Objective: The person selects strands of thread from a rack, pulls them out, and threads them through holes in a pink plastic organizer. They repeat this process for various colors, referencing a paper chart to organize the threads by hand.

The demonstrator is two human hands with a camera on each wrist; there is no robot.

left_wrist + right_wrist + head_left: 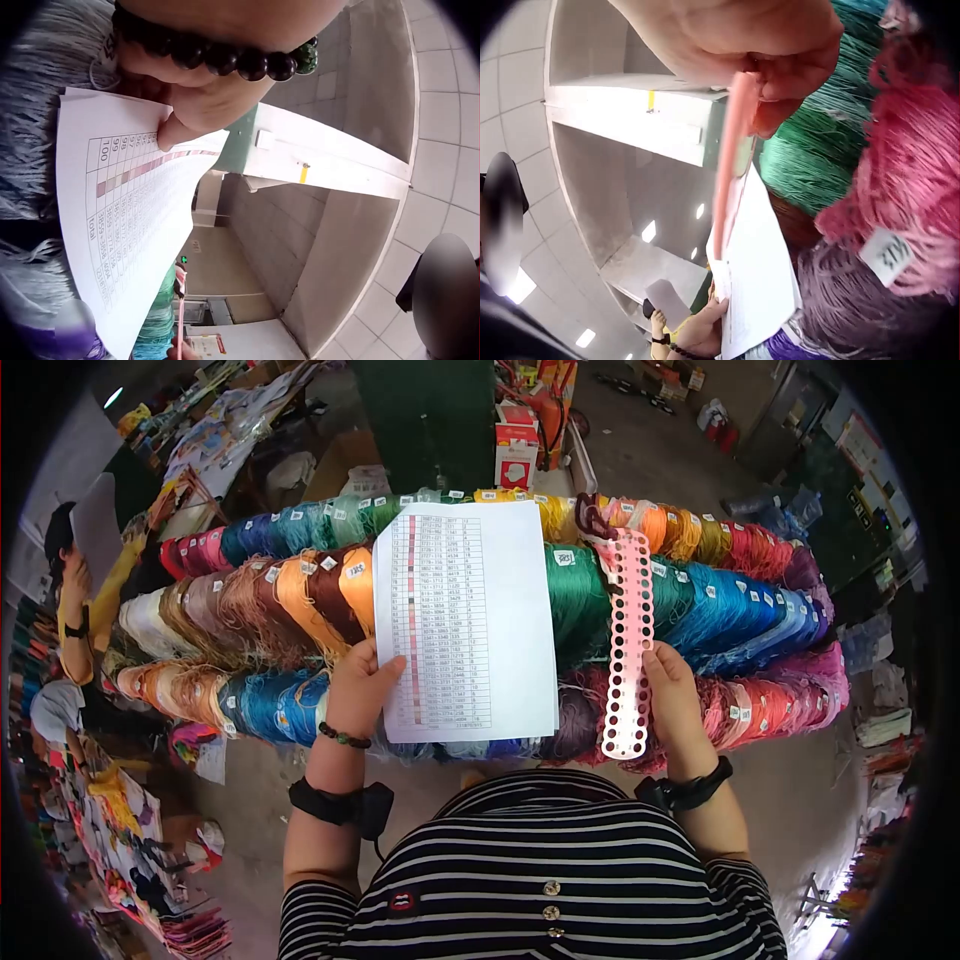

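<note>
Our left hand [360, 685] pinches the sheet [465, 620] at its lower left edge. Our right hand [672, 690] grips the pink strip [628, 650] low down, its long axis parallel to the sheet's right edge.

The white sheet [465, 620] carries a column of pink, red and brown swatches beside grey print. The pink strip [628, 650] is dotted with round holes. Thread skeins [575, 600] run browns and oranges at left — greens, blues, reds rightward. The near shirt [540, 860] is black-and-white striped.
</note>
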